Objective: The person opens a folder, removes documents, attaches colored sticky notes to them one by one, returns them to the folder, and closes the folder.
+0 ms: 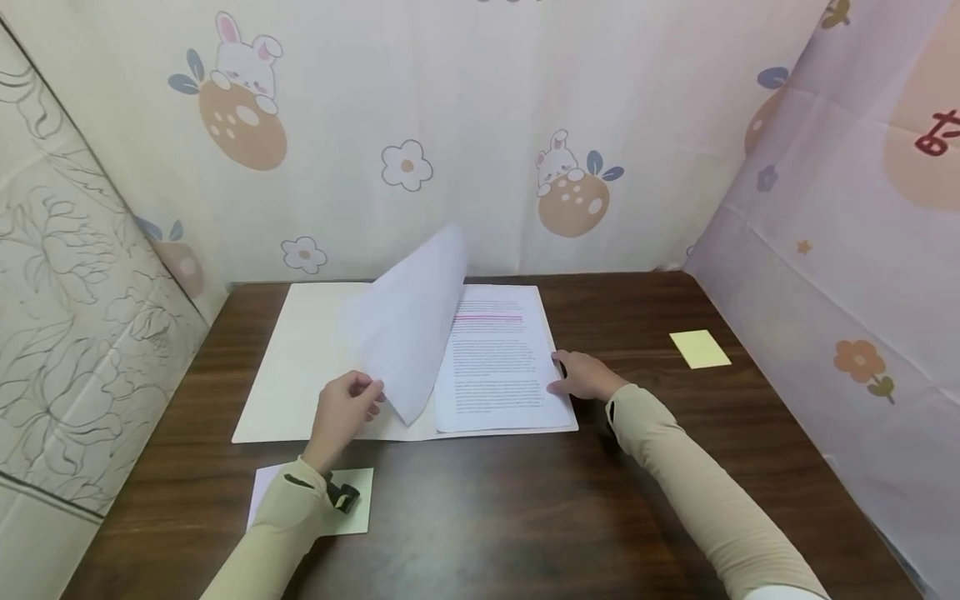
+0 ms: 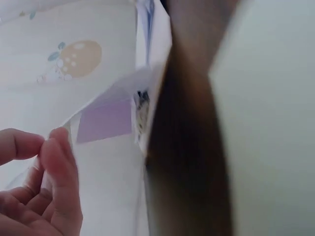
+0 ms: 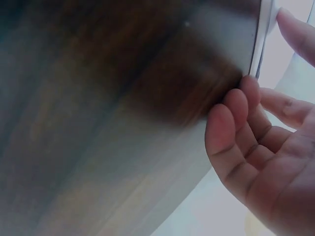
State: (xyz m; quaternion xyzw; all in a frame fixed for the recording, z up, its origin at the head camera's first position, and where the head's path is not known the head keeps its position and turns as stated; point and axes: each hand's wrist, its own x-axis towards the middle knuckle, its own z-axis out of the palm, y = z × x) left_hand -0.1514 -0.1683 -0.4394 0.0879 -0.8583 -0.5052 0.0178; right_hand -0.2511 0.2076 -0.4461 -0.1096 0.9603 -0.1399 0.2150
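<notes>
My left hand (image 1: 345, 414) pinches the near corner of a white sheet of paper (image 1: 420, 333) between thumb and fingertips. That sheet is lifted and curves up over the middle of an open cream folder (image 1: 300, 358). In the left wrist view a purple square (image 2: 104, 121) shows below the raised sheet. To the right lies a printed page (image 1: 495, 375), with pink highlighted lines near its top. At its right edge is my right hand (image 1: 585, 377), thumb over the paper. In the right wrist view the bent fingertips (image 3: 220, 129) touch the stack's edge from the side.
A yellow sticky note (image 1: 700, 348) lies on the dark wooden table (image 1: 480, 517) at the right. Under my left forearm are a green note (image 1: 352, 500) and a purple note (image 1: 264, 482), partly covered. A patterned curtain (image 1: 480, 100) hangs behind the table and along its right side.
</notes>
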